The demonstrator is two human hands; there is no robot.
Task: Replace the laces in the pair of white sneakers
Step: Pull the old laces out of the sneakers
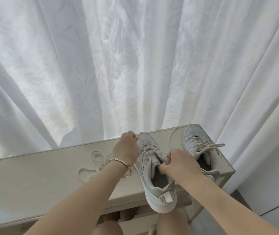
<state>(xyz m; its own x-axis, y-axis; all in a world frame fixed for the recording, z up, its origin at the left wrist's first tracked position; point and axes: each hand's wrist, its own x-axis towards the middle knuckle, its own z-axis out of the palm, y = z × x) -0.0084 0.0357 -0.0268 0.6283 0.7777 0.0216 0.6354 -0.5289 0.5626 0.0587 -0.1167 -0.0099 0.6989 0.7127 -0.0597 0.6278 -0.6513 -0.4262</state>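
Observation:
A white sneaker (154,182) lies on the pale table (42,180) with its heel hanging over the front edge. My left hand (127,148), with a bracelet on its wrist, pinches the sneaker's lace (145,145) near the toe and holds it taut. My right hand (177,163) grips the tongue at the shoe's opening. The second white sneaker (198,145) stands laced at the table's right end, its lace ends trailing loose. A loose cream lace (93,163) lies coiled on the table to the left of my left hand.
White curtains (135,65) hang right behind the table. My knees (172,223) show below the table's front edge. A shelf under the tabletop holds something I cannot make out. Grey floor lies at the lower right.

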